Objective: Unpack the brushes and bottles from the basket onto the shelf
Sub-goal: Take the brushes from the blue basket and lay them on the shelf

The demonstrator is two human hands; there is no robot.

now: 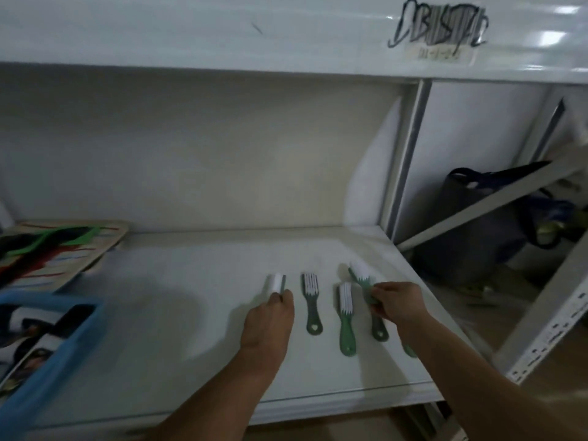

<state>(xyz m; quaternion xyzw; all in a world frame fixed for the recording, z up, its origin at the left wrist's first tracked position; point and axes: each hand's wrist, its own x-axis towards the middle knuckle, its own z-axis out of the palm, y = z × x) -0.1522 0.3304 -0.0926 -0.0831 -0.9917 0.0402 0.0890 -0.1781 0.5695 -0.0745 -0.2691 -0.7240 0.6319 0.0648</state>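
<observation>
Several green-handled brushes with white bristles lie in a row on the white shelf (pixel 191 329). My left hand (pixel 267 316) grips the leftmost brush (pixel 276 283) by its handle, bristle head pointing away. A dark green brush (pixel 312 302) and a lighter green brush (pixel 346 316) lie loose between my hands. My right hand (pixel 397 302) holds a tilted brush (pixel 361 272) above another brush (pixel 379 329) lying under it. The blue basket (pixel 57 354) sits at the shelf's left front with dark and white items inside.
A patterned flat board (pixel 63 249) with green and dark items lies at the back left. A white upright post (pixel 404 160) bounds the shelf on the right. Beyond it a dark bag (pixel 477 224) sits behind a slanted metal brace (pixel 483 202).
</observation>
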